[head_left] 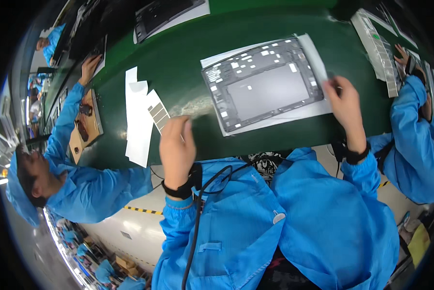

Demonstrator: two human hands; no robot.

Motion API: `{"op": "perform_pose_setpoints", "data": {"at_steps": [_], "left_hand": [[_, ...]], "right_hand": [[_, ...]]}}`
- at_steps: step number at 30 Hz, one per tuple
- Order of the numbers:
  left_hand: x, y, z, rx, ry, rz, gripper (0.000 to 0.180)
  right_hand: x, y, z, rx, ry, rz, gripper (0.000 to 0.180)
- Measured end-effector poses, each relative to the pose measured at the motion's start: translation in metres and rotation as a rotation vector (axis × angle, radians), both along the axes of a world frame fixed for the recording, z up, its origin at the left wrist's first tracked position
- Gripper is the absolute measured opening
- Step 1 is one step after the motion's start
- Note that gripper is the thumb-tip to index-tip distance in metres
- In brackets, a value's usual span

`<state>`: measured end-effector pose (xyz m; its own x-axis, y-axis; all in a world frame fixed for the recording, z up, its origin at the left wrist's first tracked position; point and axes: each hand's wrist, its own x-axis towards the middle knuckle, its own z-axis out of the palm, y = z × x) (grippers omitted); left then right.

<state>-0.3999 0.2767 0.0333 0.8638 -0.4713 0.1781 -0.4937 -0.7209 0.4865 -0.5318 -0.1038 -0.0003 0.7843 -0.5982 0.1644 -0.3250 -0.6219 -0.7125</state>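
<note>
A grey tablet-like housing [267, 89] with many small white patches lies in front of me on white sheets. At its left, my left hand [177, 152] is closed over the lower end of a white sticker sheet [160, 115] with grey-brown rectangles. My right hand [345, 104] hovers by the housing's right edge, next to the white sheet [314, 55] under it. Its fingers are bent together and slightly smeared; whatever may be between them is too small or hidden to make out.
White paper strips [137, 118] lie left of the sticker sheet on the green table [178, 63]. Another dark housing [166, 19] rests at the far side. Co-workers in blue sit at left and right. A long pale tray [375, 50] stands at the right, a wooden board [92, 118] at the left.
</note>
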Motion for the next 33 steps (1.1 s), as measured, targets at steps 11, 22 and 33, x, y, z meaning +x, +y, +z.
{"op": "perform_pose_setpoints", "data": {"at_steps": [11,22,33], "left_hand": [[-0.035,0.021,-0.027,0.057,0.228,-0.245,0.06],[-0.009,0.017,-0.055,0.033,-0.024,-0.28,0.051],[-0.006,0.019,-0.055,0.032,-0.065,-0.294,0.048]], "right_hand": [[0.036,0.12,0.046,0.563,-0.247,0.248,0.024],[0.135,0.203,0.001,0.756,0.045,0.519,0.013],[0.137,0.216,-0.006,0.708,0.011,0.515,0.013]]}}
